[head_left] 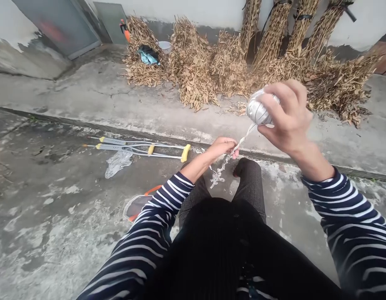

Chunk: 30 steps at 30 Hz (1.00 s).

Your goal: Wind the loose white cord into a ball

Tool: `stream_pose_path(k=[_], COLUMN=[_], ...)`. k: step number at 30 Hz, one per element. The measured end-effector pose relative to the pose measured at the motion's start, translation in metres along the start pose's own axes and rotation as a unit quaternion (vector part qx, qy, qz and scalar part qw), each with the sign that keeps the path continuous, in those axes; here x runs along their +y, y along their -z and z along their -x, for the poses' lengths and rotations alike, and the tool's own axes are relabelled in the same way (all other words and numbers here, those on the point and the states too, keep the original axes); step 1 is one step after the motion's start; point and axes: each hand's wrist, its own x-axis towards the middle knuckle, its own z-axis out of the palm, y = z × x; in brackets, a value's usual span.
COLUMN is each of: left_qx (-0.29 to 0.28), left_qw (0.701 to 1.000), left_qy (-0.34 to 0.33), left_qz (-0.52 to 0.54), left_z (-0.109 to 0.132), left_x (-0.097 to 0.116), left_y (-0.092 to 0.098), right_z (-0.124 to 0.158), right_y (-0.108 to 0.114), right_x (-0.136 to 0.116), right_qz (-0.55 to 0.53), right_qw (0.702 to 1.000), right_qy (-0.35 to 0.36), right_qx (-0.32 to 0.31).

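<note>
A: What has the right hand (286,114) got?

B: A ball of white plastic twine (260,109), raised well above the knees. The fingers curl around its far side with the thumb underneath, so the hand is closed on it, though loosely enough that most of the ball's near face shows.

A: And the left hand (222,148)?

B: Lower down, just past the knees (247,166). Its fingertips are pinched shut on the strand (244,137) that runs down from the ball. Below the pinch a crinkled, tangled tail (216,177) hangs between the legs.

A: Why hold the ball so high?

B: My guess is that it keeps the strand taut and straight between the two hands, clear of the lap. A slack line would probably snag on that tangle.

A: What else is on the ground?

B: The person seems to be seated on a concrete floor (55,216). A pair of crutches (139,149) with yellow grips lies flat to the left, near the edge of a raised step, with a crumpled clear plastic bag (118,162) touching them. Something orange-rimmed (139,204) sits by the left elbow; I cannot tell what it is.

A: And at the back?

B: Bundles of dry stalks (196,71) are heaped against the wall, some of them stood upright and tied. A blue cloth (148,56) lies on one heap.
</note>
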Motion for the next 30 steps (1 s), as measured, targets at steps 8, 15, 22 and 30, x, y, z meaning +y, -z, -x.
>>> stream_pose_path(k=[8, 15, 22, 30], left_qx=[-0.043, 0.034, 0.101, 0.108], left_qw=[0.985, 0.988, 0.979, 0.973], left_qy=[-0.126, -0.146, -0.172, -0.171], left_qz=[0.108, 0.032, -0.036, -0.109], left_z=[0.012, -0.011, -0.014, -0.018], left_x=[0.044, 0.041, 0.045, 0.038], left_y=[-0.018, -0.033, -0.037, -0.036], right_z=[-0.019, -0.016, -0.016, -0.01], right_y=[0.005, 0.002, -0.003, -0.004], right_x=[-0.001, -0.002, 0.001, -0.005], right_qz=[0.06, 0.031, 0.004, 0.064], right_qw=[0.996, 0.999, 0.998, 0.997], right_qy=[0.031, 0.003, -0.012, 0.016], right_qx=[-0.052, -0.043, -0.055, -0.038])
